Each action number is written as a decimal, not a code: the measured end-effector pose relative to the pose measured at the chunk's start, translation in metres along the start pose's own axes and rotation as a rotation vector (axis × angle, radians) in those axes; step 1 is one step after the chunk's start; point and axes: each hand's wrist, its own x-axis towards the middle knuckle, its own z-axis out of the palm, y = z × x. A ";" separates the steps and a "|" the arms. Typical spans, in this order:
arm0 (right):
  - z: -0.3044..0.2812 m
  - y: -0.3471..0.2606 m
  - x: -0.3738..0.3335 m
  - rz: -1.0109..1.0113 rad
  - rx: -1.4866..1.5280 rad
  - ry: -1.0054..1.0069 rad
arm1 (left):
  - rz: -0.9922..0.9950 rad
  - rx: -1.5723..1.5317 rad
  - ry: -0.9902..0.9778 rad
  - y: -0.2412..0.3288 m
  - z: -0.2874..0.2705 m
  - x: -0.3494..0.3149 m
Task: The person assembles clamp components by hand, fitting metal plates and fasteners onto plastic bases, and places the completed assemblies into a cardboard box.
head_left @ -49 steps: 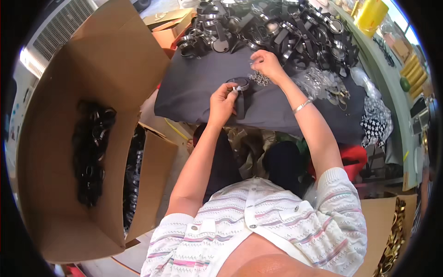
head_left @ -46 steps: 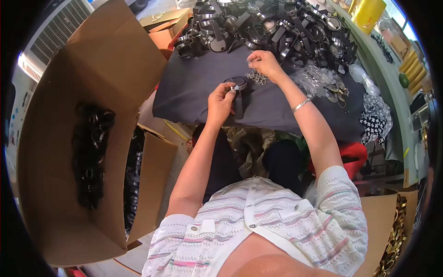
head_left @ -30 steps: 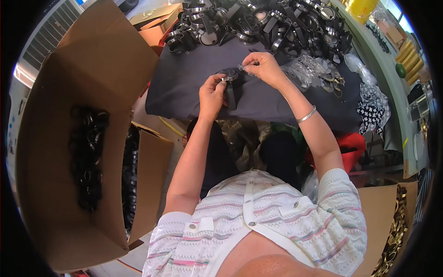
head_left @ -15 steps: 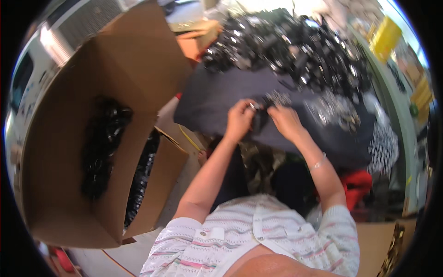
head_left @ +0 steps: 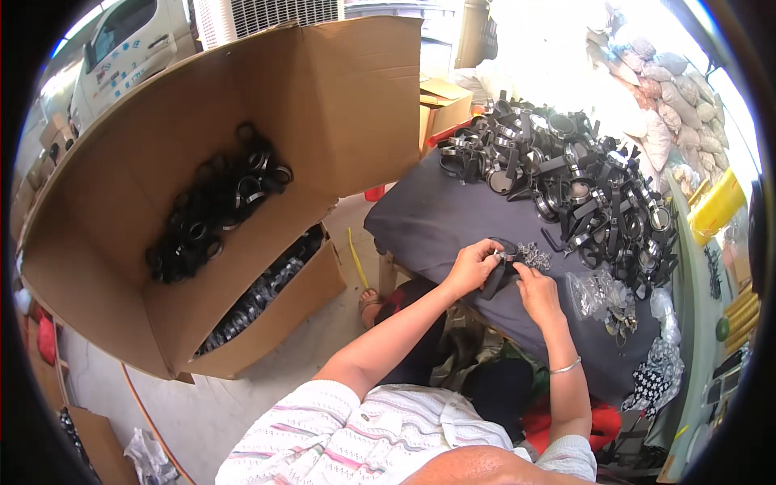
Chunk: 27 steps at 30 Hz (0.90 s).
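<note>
White knit with fine zigzag rows and stripes of pink and muted purple patterns the top (head_left: 392, 444) worn by the person, well behind both hands. Up the arm from the left hand (head_left: 475, 271), a short sleeve (head_left: 295, 416) in the same striped knit stops near the elbow. Just behind the right hand (head_left: 540, 295), a slim silver-coloured bangle (head_left: 566, 366) circles the wrist. Dark trousers (head_left: 497, 390) show behind the hands, nearer than the top.

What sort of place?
Probably an assembly workshop: a black-strapped piece in the left hand, a heap of similar ones on the cloth-covered table, a big cardboard box of black items.
</note>
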 end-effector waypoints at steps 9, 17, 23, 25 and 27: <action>-0.006 0.005 0.001 0.442 0.786 0.119 | 0.006 0.068 -0.001 -0.004 0.002 0.009; 0.027 0.001 0.021 0.107 0.743 0.421 | -0.057 -0.049 -0.023 -0.005 0.001 0.015; 0.039 -0.008 0.024 0.065 0.655 0.490 | -0.061 -0.027 -0.019 -0.002 0.001 0.007; 0.042 -0.011 0.026 0.062 0.643 0.513 | -0.058 -0.020 -0.017 0.000 0.000 0.006; 0.043 -0.014 0.028 0.056 0.630 0.535 | -0.054 -0.013 -0.012 0.000 -0.002 0.005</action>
